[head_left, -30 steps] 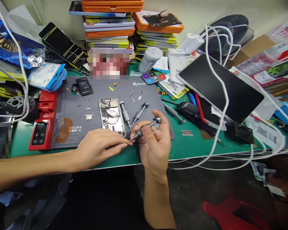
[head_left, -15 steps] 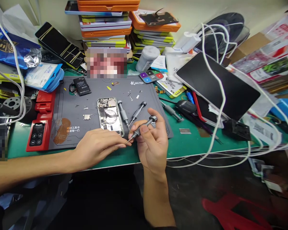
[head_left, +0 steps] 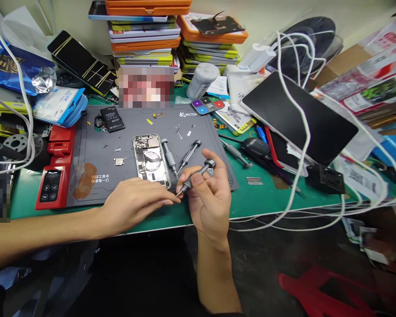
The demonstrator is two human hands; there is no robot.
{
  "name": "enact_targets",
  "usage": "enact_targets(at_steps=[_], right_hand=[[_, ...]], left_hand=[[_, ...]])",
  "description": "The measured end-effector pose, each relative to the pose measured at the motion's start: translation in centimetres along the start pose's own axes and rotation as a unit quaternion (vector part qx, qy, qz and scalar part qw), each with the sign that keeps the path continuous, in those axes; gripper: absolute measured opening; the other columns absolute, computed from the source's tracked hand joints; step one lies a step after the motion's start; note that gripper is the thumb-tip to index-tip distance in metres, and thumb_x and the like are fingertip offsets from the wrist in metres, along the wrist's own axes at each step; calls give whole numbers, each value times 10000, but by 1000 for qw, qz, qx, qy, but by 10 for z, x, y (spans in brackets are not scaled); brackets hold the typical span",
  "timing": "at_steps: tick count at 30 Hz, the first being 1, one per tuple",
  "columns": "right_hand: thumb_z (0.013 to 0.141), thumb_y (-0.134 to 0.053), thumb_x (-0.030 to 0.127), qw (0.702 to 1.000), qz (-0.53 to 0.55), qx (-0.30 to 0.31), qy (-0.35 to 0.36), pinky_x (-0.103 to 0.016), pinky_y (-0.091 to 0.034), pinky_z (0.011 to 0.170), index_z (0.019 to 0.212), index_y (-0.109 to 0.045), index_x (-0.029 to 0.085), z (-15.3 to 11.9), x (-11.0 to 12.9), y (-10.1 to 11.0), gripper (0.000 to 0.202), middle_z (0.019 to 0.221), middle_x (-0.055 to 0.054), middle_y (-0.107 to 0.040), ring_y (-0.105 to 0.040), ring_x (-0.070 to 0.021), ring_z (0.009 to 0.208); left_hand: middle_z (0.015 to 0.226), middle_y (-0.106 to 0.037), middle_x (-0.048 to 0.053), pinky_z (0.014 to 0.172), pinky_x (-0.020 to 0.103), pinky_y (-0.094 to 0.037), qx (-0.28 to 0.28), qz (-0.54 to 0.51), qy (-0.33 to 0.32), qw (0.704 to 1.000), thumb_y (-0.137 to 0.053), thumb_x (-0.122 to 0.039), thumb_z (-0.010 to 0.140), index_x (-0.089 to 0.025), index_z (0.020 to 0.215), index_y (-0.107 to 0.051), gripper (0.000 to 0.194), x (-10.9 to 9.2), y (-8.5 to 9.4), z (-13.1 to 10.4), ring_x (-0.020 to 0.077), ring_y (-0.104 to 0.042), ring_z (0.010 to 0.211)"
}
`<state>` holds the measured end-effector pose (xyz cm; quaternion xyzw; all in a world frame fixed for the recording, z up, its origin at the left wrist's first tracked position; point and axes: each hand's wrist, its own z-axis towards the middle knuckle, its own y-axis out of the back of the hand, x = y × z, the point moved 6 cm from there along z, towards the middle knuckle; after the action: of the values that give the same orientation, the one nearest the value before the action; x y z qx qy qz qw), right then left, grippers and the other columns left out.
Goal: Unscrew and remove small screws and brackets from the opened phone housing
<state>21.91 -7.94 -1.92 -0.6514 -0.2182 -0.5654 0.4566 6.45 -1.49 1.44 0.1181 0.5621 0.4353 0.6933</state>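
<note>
Over the near edge of the green counter (head_left: 252, 203), the right hand (head_left: 209, 204) grips a driver (head_left: 185, 186), its thin shaft slanting down and leftward to the fingertips of the left hand (head_left: 132, 200). The left fingers are drawn together at the bit's tip; whether they pinch the bit or something small, I cannot tell. Just beyond the left hand lies an open phone (head_left: 152, 160), its innards facing up, on a grey mat (head_left: 211, 141). A light grey driver (head_left: 169, 157) lies just right of the phone, a darker driver (head_left: 189, 156) beside that. Left of the phone is a small metal plate (head_left: 119, 161); a red device (head_left: 54, 187) stands at the mat's left edge. Farther back on the mat lies a black battery (head_left: 112, 119). Behind the mat stand a jar (head_left: 202, 80) and stacked boxes (head_left: 145, 46).
</note>
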Motion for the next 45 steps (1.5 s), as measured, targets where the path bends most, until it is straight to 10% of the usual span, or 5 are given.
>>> enact_targets(at_steps=[13, 22, 31, 38, 45], right_hand=[[957, -715, 308, 998, 45, -27, -20, -228, -549, 534, 1350, -558, 301, 2, 1, 7, 423, 814, 46, -681, -631, -98, 584], [1036, -551, 233, 992, -66, -47, 98, -261, -624, 573, 1475, -506, 331, -3, 9, 4, 452, 955, -7, -733, -681, -121, 667], [938, -690, 101, 796, -317, 26, 514, -247, -643, 576, 1569, -449, 330, -13, 38, -40, 714, 1193, -47, -538, -705, -98, 771], [970, -651, 106, 848, -306, 27, 432, -201, -589, 483, 1553, -435, 358, -2, 22, -36, 671, 1347, -85, -495, -720, -94, 807], [967, -673, 126, 836, -321, 55, 442, -226, -636, 536, 1570, -417, 355, -4, 19, -38, 695, 1290, -68, -539, -738, -108, 823]], left_hand=[[1054, -814, -10, 801, 247, -455, 23, 36, -4, 999, -471, -479, 1128, -239, 1196, -734, 363, -2, -3, 1, 116, -742, 940], [692, -687, -8, 633, 312, -376, -3, 172, -106, 979, -462, -306, 1134, -182, 814, -696, 415, -16, -11, -2, 137, -576, 653], [573, -567, -35, 505, 326, -342, -8, 204, -204, 957, -521, -302, 1070, -207, 650, -572, 433, -28, -26, -20, 129, -508, 492], [585, -587, -22, 502, 337, -376, 10, 209, -179, 961, -524, -310, 1072, -201, 656, -595, 436, -22, -32, -20, 145, -553, 508], [588, -594, -16, 504, 345, -364, 16, 208, -177, 962, -523, -320, 1077, -206, 655, -592, 442, -22, -35, -20, 152, -558, 507]])
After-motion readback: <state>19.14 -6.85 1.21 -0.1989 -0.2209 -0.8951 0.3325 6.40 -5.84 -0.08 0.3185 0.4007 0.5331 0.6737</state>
